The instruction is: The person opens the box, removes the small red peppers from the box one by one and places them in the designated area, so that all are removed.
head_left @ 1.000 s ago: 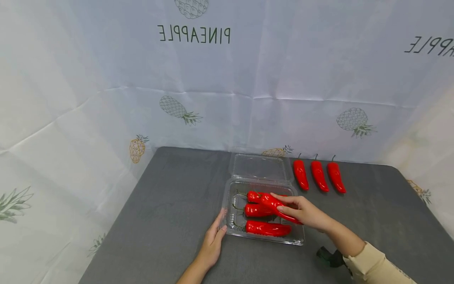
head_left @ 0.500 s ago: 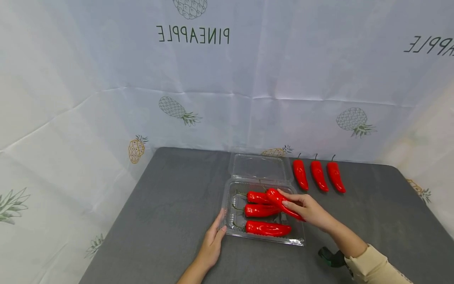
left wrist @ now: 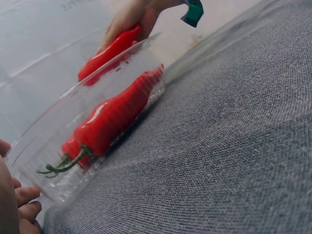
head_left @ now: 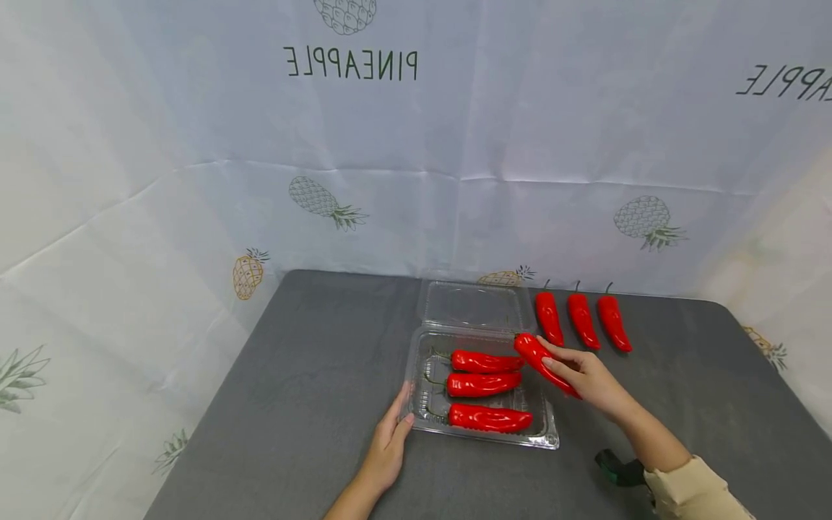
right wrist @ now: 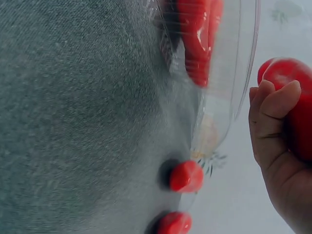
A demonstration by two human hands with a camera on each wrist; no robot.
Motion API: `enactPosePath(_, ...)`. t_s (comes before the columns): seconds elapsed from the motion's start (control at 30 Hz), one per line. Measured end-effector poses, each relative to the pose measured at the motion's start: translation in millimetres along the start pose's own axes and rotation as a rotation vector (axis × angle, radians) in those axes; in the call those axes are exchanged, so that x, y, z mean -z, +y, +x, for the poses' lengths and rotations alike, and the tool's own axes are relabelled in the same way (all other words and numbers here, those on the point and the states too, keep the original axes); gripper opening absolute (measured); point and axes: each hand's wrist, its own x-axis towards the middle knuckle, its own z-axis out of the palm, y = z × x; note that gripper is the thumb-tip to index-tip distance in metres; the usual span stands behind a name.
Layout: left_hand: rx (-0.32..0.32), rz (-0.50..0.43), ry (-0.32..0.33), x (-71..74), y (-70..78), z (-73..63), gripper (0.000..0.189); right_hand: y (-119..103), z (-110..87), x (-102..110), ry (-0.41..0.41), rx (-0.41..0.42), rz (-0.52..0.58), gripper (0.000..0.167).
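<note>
My right hand [head_left: 594,383] grips a red chili pepper [head_left: 539,357] above the right edge of a clear plastic clamshell container [head_left: 546,426]. In the right wrist view the held pepper [right wrist: 302,105] stands off the table, fingers and thumb round it. The container's lid lies flipped back, and three red peppers [head_left: 484,385] lie inside, stems to the left. At the container's left side, my left hand [head_left: 385,451] holds its wall, thumb near the front corner. The left wrist view shows that hand's curled fingers [left wrist: 29,209] by the wall, partly cut off.
Three more red peppers [head_left: 581,319] lie in a row at the back right, beside the open lid [head_left: 477,303]. The grey table [head_left: 312,390] meets a pineapple-print cloth [head_left: 520,115] behind it. A dark strap [head_left: 620,469] hangs at my right wrist.
My right hand has carried its pepper rightward, from over the peppers in the container to beyond its right edge. More of the back pepper inside shows. My left hand stays put.
</note>
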Motion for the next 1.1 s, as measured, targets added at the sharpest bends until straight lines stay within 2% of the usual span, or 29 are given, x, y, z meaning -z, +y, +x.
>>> enactPosePath(0.33, -0.024, 0.010, 0.000, 0.0, -1.3, 1.3, 0.048, 17, -10.6, 13, 0.126, -0.061, 0.005, 0.058)
enactPosePath(0.63, -0.038, 0.004, 0.006, 0.3, -2.8, 0.8, 0.047, 39, -15.1, 31, 0.179, -0.110, -0.024, 0.059)
enactPosePath(0.9, -0.037, -0.017, -0.002, -0.2, -3.0, -0.6, 0.048, 60, -16.5, 45, 0.264, -0.172, 0.023, 0.063)
enactPosePath(1.1, -0.033, -0.017, 0.013, -0.1, -3.1, -1.1, 0.047, 65, -11.9, 57, 0.342, -0.223, 0.049, 0.064)
